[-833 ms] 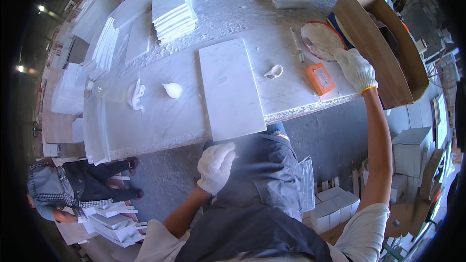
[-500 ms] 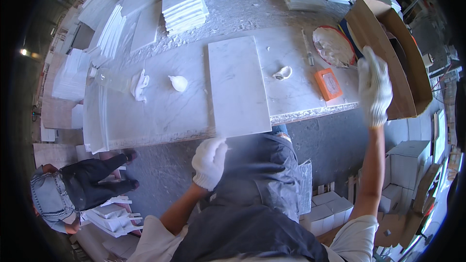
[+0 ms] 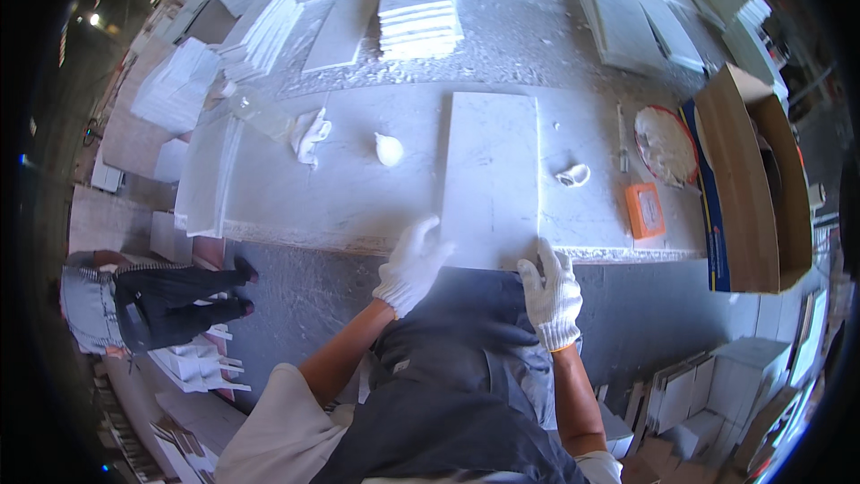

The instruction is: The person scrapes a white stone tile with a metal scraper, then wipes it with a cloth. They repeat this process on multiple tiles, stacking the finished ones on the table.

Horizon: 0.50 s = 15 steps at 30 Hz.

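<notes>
A rectangular white marble tile (image 3: 491, 175) lies flat on the marble-topped bench, its near end at the bench's front edge. At the tile's near left corner is my left hand (image 3: 412, 267), gloved in white knit, fingers stretched forward and slightly blurred. My right hand (image 3: 551, 298), gloved alike, has its fingers apart beside the near right corner; whether the tips touch the tile is unclear. To the right lie a small white shell-like piece (image 3: 573, 176) and an orange box (image 3: 645, 211). A white bulb-shaped object (image 3: 388, 150) sits left of the tile.
Farther right are a slim tool (image 3: 623, 137), a red-rimmed dish of white paste (image 3: 666, 146) and a tall open cardboard box (image 3: 739, 188). A crumpled white cloth (image 3: 309, 136) and clear bottle (image 3: 255, 110) lie left. Tile stacks (image 3: 417, 9) stand behind; another person (image 3: 148, 300) is at far left.
My right hand has left the cardboard box and come down to the tile's near right corner. My left hand has moved up to the near left corner. The view has shifted left.
</notes>
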Each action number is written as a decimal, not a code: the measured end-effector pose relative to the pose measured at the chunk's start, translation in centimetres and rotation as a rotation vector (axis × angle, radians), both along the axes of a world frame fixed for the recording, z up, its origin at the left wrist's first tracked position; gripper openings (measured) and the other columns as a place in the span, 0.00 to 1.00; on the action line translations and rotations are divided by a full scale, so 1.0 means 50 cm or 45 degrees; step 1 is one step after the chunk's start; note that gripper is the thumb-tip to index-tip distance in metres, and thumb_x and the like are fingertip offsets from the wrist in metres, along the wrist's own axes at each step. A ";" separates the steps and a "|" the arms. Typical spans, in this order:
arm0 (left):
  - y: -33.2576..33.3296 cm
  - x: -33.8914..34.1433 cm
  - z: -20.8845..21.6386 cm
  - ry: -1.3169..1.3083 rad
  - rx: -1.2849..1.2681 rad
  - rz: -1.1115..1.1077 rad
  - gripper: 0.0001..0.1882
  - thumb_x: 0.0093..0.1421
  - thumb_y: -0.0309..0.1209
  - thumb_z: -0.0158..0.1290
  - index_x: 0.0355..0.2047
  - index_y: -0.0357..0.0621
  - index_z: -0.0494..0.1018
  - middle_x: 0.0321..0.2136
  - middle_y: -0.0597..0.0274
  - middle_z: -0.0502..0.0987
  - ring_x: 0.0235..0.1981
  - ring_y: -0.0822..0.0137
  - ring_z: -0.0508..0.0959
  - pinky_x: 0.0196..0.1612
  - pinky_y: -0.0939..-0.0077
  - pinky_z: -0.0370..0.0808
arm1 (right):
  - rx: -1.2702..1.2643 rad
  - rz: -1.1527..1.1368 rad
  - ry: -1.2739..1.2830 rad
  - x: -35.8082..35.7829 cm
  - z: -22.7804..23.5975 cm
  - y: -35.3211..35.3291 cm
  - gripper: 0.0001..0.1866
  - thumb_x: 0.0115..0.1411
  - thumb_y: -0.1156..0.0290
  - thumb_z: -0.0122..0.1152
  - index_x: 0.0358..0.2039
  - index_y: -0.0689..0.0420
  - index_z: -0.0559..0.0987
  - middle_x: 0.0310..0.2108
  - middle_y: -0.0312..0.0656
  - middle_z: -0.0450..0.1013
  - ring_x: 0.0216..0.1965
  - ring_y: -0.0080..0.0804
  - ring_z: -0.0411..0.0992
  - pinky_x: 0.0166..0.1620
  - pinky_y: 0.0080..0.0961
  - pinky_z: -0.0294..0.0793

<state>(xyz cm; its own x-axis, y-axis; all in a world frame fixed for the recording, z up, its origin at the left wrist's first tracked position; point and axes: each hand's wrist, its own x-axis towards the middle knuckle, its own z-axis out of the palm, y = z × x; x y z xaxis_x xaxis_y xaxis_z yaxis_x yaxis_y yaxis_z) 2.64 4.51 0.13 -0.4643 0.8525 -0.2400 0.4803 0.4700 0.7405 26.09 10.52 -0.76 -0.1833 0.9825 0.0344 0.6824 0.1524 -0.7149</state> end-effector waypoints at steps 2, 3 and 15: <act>0.012 0.003 -0.001 0.076 -0.027 -0.054 0.36 0.64 0.47 0.60 0.66 0.39 0.69 0.65 0.44 0.72 0.65 0.48 0.73 0.68 0.58 0.68 | 0.092 0.004 0.001 -0.003 -0.002 0.007 0.17 0.66 0.58 0.67 0.52 0.50 0.83 0.45 0.50 0.80 0.40 0.53 0.82 0.41 0.42 0.82; 0.017 0.003 -0.002 0.060 -0.049 -0.056 0.38 0.64 0.49 0.60 0.67 0.38 0.68 0.66 0.42 0.71 0.67 0.46 0.71 0.69 0.56 0.67 | 0.136 0.044 -0.033 -0.001 0.000 0.009 0.20 0.67 0.57 0.66 0.54 0.53 0.83 0.44 0.52 0.80 0.40 0.54 0.82 0.42 0.42 0.82; 0.042 -0.018 0.007 0.087 -0.135 -0.115 0.42 0.66 0.51 0.57 0.70 0.35 0.62 0.68 0.39 0.68 0.70 0.44 0.68 0.71 0.56 0.64 | 0.472 0.162 -0.260 -0.018 0.003 -0.002 0.16 0.62 0.61 0.71 0.47 0.54 0.82 0.30 0.47 0.76 0.26 0.50 0.77 0.29 0.43 0.77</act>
